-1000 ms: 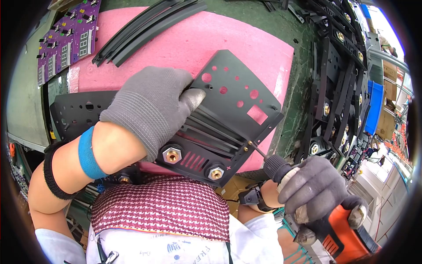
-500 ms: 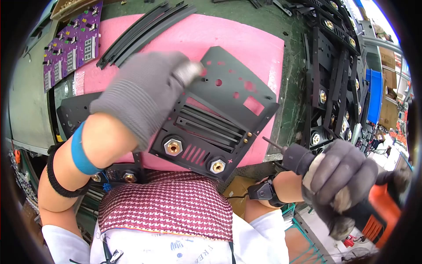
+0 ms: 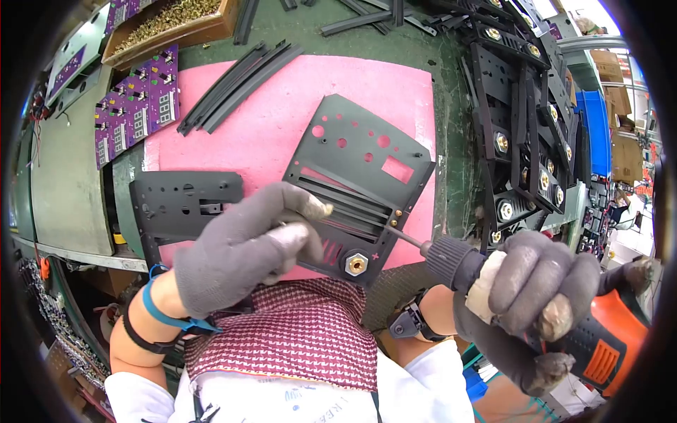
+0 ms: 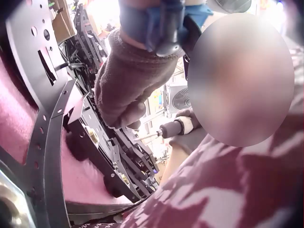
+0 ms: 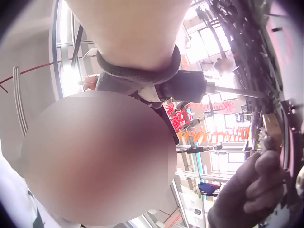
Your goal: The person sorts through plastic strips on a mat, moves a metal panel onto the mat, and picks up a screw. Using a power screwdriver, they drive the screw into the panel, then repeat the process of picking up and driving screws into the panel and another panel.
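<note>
In the head view, my gloved right hand (image 3: pixel 539 285) grips an orange and black power screwdriver (image 3: pixel 613 345) round its front end. Its long bit (image 3: pixel 407 238) points left, the tip right at the lower of two brass screws (image 3: pixel 398 212) on the edge of a black metal panel (image 3: pixel 356 130). My gloved left hand (image 3: pixel 247 247) is over the panel's lower left, fingers curled, with a small brass-coloured piece (image 3: pixel 328 209) at the fingertips. A large hex nut fitting (image 3: pixel 357 264) sits on the panel's lower part; the left hand hides the one beside it.
Under the panel lies a pink foam sheet (image 3: pixel 233 92). A second black panel (image 3: pixel 187 201) lies at left, with curved black strips (image 3: pixel 243 84) behind. Purple circuit boards (image 3: pixel 137 106) and a wooden box (image 3: pixel 176 32) of brass pieces are at far left. Stacked black panels (image 3: pixel 515 134) stand at right.
My left hand has left the panel's upper left edge and come down over its lower left. The screwdriver has backed off to the right, then returned to the screws. The view has shifted.
</note>
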Motion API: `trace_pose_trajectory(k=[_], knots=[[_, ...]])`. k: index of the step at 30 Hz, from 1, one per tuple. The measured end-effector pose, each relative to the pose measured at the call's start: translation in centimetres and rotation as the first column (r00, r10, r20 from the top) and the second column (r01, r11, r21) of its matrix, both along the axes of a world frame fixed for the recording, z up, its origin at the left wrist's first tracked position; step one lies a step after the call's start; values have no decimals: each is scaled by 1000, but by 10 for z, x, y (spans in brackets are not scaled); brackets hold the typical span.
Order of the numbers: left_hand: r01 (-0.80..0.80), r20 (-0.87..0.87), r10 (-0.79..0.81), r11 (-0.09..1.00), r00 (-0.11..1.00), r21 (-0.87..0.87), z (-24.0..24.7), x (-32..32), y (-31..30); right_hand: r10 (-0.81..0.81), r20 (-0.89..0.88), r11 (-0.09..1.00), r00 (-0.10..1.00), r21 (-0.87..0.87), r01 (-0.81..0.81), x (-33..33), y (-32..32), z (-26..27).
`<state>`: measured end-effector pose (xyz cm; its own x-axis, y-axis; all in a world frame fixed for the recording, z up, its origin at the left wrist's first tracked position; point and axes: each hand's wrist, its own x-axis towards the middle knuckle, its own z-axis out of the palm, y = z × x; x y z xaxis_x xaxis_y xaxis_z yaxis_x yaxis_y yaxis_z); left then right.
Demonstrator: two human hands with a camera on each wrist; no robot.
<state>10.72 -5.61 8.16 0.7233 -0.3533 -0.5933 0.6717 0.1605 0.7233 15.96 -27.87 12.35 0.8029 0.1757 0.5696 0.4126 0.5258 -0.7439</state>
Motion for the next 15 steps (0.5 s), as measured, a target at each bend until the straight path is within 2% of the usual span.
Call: trace_pose_trajectory(k=[2, 4, 6, 8, 10, 11, 12, 14, 15], knots=[[3, 7, -3, 999, 1000, -35, 0, -3, -3, -8, 24, 996, 1000, 90, 6, -2, 10, 5], [136, -74, -140, 989, 987, -61, 4, 0, -4, -15, 45, 985, 999, 174, 7, -5, 17, 10], [112, -31, -115, 990, 993, -90, 2, -3, -1, -19, 61, 968, 998, 251, 4, -10, 20, 13], [-21, -45, 18, 998, 999, -62, 6, -8, 3, -34, 77, 956, 996, 295, 9, -14, 16, 19], [-121, -58, 115, 987, 992, -106, 18, -19, 19, 195, 21, 976, 980, 93, -197, -15, 3, 21], [-177, -40, 175, 982, 984, -61, 24, -28, 32, 194, 90, 977, 977, 76, -201, -12, 4, 13], [-234, -18, 234, 972, 972, -15, 29, -40, 47, 12, 69, 969, 998, 244, -29, -17, 25, 14], [-405, 119, 402, 914, 908, 5, 26, -77, 80, 197, 132, 978, 971, -92, -186, -6, -3, 5], [-414, 152, 399, 906, 904, 85, 25, -99, 95, 234, 102, 969, 967, -103, -223, -5, -11, 1]])
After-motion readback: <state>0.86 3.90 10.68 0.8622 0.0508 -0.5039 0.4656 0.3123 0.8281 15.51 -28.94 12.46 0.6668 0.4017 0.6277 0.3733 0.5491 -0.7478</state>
